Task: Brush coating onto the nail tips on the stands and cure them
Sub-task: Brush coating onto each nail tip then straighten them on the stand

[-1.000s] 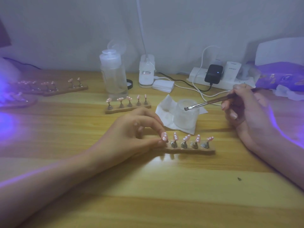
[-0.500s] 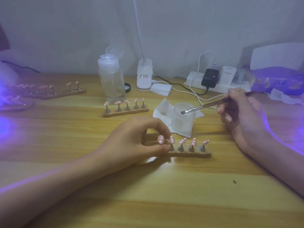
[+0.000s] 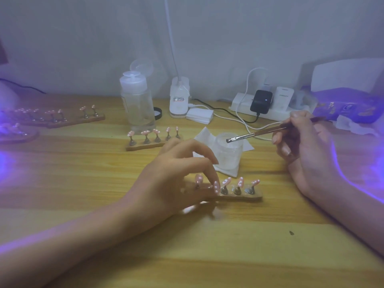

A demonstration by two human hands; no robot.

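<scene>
The near wooden stand lies at the table's middle and carries pink dotted nail tips on metal pegs. My left hand grips its left end, thumb at the front edge and fingers curled over the first pegs. My right hand pinches a thin brush. Its bristle end hovers over the open clear jar just behind the stand. A second stand with nail tips sits further back. More stands lie at the far left in purple light.
The jar stands on a white tissue. Behind are a clear bottle, a white lamp base, cotton pads, a power strip with cables, and a purple packet at right.
My left hand's fingers have shifted along the near stand, so one tip now shows between them. The brush stays over the jar. The view has moved slightly.
</scene>
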